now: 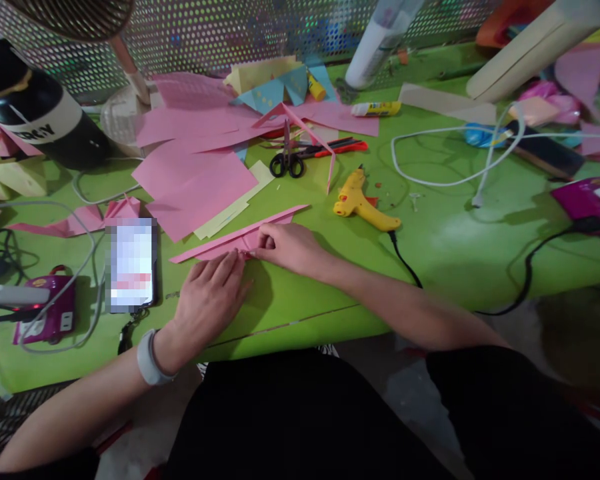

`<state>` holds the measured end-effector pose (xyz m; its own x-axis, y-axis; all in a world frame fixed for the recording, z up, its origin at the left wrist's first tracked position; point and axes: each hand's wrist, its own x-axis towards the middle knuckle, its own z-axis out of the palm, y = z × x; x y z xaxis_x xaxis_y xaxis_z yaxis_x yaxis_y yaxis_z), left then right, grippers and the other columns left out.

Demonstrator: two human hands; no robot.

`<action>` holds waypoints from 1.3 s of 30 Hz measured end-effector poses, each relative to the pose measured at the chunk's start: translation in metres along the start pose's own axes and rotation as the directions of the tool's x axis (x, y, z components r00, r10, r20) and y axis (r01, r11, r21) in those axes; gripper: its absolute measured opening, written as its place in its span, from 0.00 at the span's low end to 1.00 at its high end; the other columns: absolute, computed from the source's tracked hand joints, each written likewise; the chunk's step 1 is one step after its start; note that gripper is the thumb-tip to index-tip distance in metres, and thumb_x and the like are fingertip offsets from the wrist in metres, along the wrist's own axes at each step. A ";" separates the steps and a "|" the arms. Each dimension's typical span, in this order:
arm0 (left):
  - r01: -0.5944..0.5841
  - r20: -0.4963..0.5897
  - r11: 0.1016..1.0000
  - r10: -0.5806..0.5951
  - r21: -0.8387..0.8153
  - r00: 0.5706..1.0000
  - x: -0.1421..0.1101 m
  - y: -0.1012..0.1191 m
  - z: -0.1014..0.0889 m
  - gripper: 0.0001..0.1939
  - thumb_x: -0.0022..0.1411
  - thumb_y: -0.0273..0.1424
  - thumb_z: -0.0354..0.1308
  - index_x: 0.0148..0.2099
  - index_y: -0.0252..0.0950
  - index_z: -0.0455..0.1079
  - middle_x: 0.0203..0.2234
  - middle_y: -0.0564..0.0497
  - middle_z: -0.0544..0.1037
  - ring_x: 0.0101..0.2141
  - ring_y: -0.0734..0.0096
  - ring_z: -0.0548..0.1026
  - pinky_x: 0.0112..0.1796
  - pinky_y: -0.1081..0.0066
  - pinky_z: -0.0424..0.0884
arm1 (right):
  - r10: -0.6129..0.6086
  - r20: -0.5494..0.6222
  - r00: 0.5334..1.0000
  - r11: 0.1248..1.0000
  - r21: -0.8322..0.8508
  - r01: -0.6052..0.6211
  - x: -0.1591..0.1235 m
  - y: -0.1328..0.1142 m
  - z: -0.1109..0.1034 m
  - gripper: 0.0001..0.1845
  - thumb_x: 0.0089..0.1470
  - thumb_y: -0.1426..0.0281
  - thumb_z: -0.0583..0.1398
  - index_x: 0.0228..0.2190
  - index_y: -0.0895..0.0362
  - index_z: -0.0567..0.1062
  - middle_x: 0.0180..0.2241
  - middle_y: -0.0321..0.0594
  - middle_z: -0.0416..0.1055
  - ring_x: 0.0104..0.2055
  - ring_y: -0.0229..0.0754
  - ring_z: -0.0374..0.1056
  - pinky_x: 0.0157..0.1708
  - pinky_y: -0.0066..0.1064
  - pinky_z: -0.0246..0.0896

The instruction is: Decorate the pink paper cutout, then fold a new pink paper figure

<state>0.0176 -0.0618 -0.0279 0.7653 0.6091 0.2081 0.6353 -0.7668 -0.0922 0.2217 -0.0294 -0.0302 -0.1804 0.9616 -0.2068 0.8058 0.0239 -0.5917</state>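
Observation:
A folded piece of pink paper (220,245) lies slantwise on the green table in front of me, with a narrow strip folded along its far side. My left hand (211,291), a grey band on its wrist, is closed at the near edge of this paper, fingertips pressed together on it. Beside those fingertips, my right hand (289,247) pinches the same paper between thumb and bent fingers. The two hands almost touch. The fold under the fingers is partly hidden.
A phone (131,265) lies left of my hands. To the right rests a yellow glue gun (363,203) with a black cord. Beyond are pink sheets (195,183), scissors (287,160) and a glue stick (376,109). A dark bottle (45,110) stands back left; white cables (430,181) loop at right.

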 end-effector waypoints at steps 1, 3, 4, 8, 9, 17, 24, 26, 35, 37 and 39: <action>0.007 0.021 1.000 -0.006 -0.025 1.000 -0.004 0.003 0.004 0.25 0.71 0.40 0.49 0.61 0.25 0.65 0.56 0.35 0.73 0.53 0.50 0.74 0.50 0.55 0.70 | 0.003 0.003 1.000 1.000 0.001 -0.003 0.000 0.000 0.000 0.10 0.54 0.61 0.65 0.29 0.56 0.76 0.26 0.37 0.75 0.25 0.37 0.65 0.24 0.31 0.51; 0.022 0.049 0.997 -0.019 -0.074 0.999 -0.011 0.007 0.012 0.35 0.71 0.48 0.46 0.66 0.22 0.59 0.62 0.33 0.66 0.60 0.47 0.67 0.57 0.51 0.64 | 0.012 0.011 1.000 1.000 0.008 -0.012 0.001 0.000 -0.001 0.10 0.54 0.62 0.65 0.29 0.56 0.76 0.26 0.37 0.75 0.25 0.37 0.65 0.24 0.31 0.52; 0.028 0.059 0.995 -0.023 -0.092 0.998 -0.012 0.008 0.016 0.38 0.70 0.50 0.44 0.67 0.22 0.56 0.64 0.33 0.63 0.62 0.47 0.64 0.60 0.50 0.61 | 0.013 0.018 1.000 1.000 0.019 -0.013 0.001 0.001 -0.002 0.09 0.54 0.62 0.65 0.30 0.56 0.76 0.27 0.37 0.76 0.25 0.37 0.66 0.24 0.31 0.52; 0.024 0.070 0.992 -0.016 -0.123 0.997 -0.014 0.007 0.023 0.41 0.70 0.52 0.43 0.70 0.22 0.49 0.66 0.34 0.58 0.65 0.49 0.58 0.63 0.50 0.55 | 0.006 0.038 0.999 0.997 0.078 -0.009 0.003 0.005 -0.003 0.08 0.56 0.64 0.62 0.29 0.56 0.75 0.27 0.36 0.77 0.25 0.36 0.67 0.25 0.32 0.55; 0.022 0.071 0.992 -0.013 -0.126 0.997 -0.014 0.006 0.023 0.42 0.70 0.52 0.43 0.70 0.22 0.48 0.66 0.34 0.58 0.66 0.49 0.57 0.63 0.49 0.54 | 0.006 0.044 0.999 0.996 0.087 -0.010 0.003 0.006 -0.004 0.08 0.55 0.64 0.62 0.29 0.56 0.75 0.27 0.36 0.77 0.25 0.36 0.67 0.25 0.32 0.55; 0.029 0.057 0.990 -0.022 -0.137 0.998 -0.016 0.004 0.027 0.43 0.70 0.53 0.42 0.73 0.28 0.37 0.67 0.36 0.57 0.67 0.49 0.53 0.66 0.47 0.44 | 0.011 0.082 0.997 0.992 0.122 -0.021 0.003 0.007 -0.006 0.08 0.55 0.64 0.61 0.28 0.56 0.74 0.25 0.35 0.76 0.22 0.35 0.66 0.25 0.32 0.56; 0.014 0.087 0.987 0.000 -0.162 0.996 -0.015 0.003 0.024 0.44 0.69 0.53 0.43 0.72 0.24 0.42 0.67 0.32 0.56 0.66 0.47 0.55 0.64 0.46 0.49 | -0.015 0.069 0.997 0.997 0.082 0.009 0.003 0.007 -0.004 0.09 0.53 0.62 0.63 0.29 0.55 0.75 0.27 0.37 0.77 0.25 0.37 0.67 0.25 0.32 0.55; 0.018 0.092 0.984 -0.001 -0.180 0.996 -0.014 0.003 0.022 0.44 0.69 0.54 0.44 0.72 0.24 0.41 0.66 0.31 0.56 0.66 0.47 0.55 0.64 0.46 0.50 | -0.015 0.071 0.997 0.997 0.075 0.010 0.003 0.007 -0.004 0.10 0.53 0.61 0.63 0.29 0.55 0.75 0.27 0.37 0.77 0.25 0.37 0.67 0.24 0.32 0.55; 0.020 0.109 0.980 0.001 -0.197 0.994 -0.013 0.002 0.021 0.44 0.69 0.53 0.44 0.71 0.23 0.46 0.67 0.32 0.56 0.66 0.48 0.56 0.64 0.47 0.53 | -0.020 0.074 0.997 0.996 0.088 0.013 0.002 0.004 -0.007 0.09 0.54 0.62 0.63 0.30 0.55 0.76 0.28 0.37 0.77 0.26 0.37 0.67 0.25 0.31 0.56; 0.017 0.116 0.981 0.006 -0.192 0.993 -0.013 0.001 0.021 0.44 0.68 0.54 0.44 0.70 0.22 0.48 0.67 0.32 0.56 0.66 0.48 0.55 0.64 0.48 0.53 | -0.036 0.079 0.996 0.988 0.155 0.023 0.002 0.004 -0.008 0.08 0.55 0.64 0.62 0.32 0.56 0.76 0.29 0.37 0.78 0.25 0.36 0.67 0.25 0.31 0.57; 0.016 0.116 0.983 0.006 -0.186 0.993 -0.013 0.001 0.021 0.44 0.69 0.54 0.42 0.70 0.22 0.49 0.67 0.32 0.56 0.66 0.47 0.55 0.64 0.49 0.53 | -0.048 0.064 0.997 0.976 0.217 0.033 0.003 0.004 -0.008 0.07 0.57 0.67 0.60 0.36 0.57 0.77 0.31 0.37 0.78 0.23 0.34 0.67 0.26 0.30 0.58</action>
<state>0.0104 -0.0661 -0.0516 0.7759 0.6240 0.0928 0.6172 -0.7812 0.0934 0.2293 -0.0243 -0.0266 -0.2545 0.9400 -0.2274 0.6576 -0.0042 -0.7534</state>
